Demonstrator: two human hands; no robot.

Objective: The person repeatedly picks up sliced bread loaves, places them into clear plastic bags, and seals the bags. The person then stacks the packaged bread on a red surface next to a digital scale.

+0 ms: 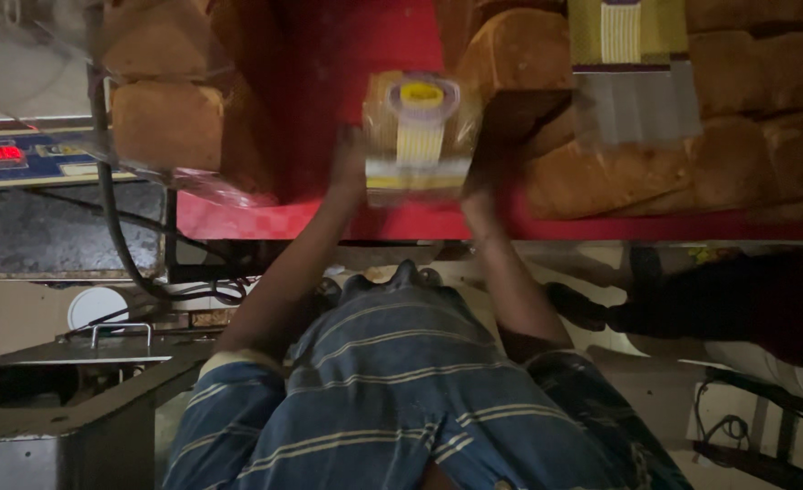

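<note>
Both our hands clasp the bagged loaf [418, 136], left hand [349, 168] and right hand [476, 186] on opposite sides, over the red table [238, 222]. Soft, light, squashable, slippery wrap: we'd grip gently by its flanks.

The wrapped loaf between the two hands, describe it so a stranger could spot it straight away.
Find the red table stacked with brown loaves. The wrapped loaf sits near its middle, between the left hand and right hand. Its yellow-and-white label sets it apart from the bare loaves nearby.
</note>
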